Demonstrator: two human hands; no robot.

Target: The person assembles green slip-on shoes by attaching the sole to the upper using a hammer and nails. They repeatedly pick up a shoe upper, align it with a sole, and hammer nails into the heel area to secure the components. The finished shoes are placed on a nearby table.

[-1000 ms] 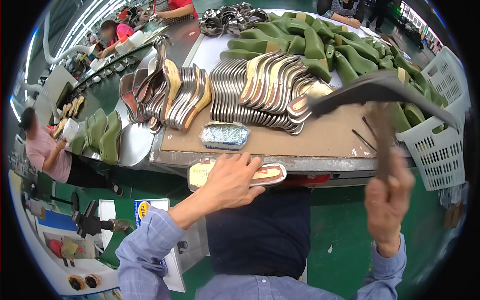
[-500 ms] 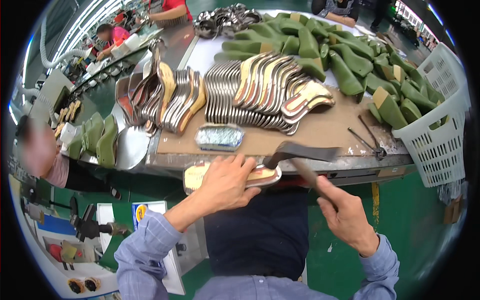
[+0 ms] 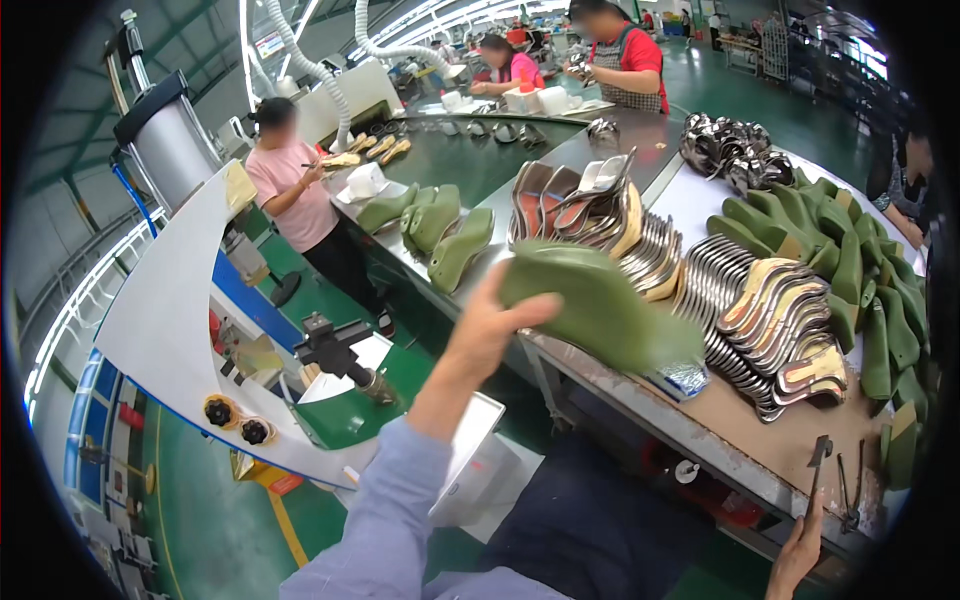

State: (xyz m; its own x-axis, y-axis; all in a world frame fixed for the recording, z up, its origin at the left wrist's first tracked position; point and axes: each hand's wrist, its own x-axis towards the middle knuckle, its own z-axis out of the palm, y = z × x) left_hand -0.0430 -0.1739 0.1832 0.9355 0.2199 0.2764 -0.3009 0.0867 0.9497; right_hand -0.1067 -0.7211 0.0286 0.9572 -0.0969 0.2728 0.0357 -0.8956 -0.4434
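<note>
Green last point(image 3: 590, 295): plastic-like, smooth, soft sheen. Insole stack point(image 3: 765, 300): edges silvery, metallic gloss; faces cream, matt. Foil block point(image 3: 685, 380): crinkled, bright. Counter point(image 3: 770, 450): matt brown board top, scuffed; grey edge metal-like, worn. Hammer point(image 3: 820, 452): dark metal head, wood-like handle. Sleeve point(image 3: 395, 490): matt cloth.

We've got green on the shoe mould point(image 3: 590, 305), pale blue on our sleeve point(image 3: 395, 485), pink on one shirt point(image 3: 285, 180), and look, brown across the tabletop point(image 3: 738, 418)!
</note>
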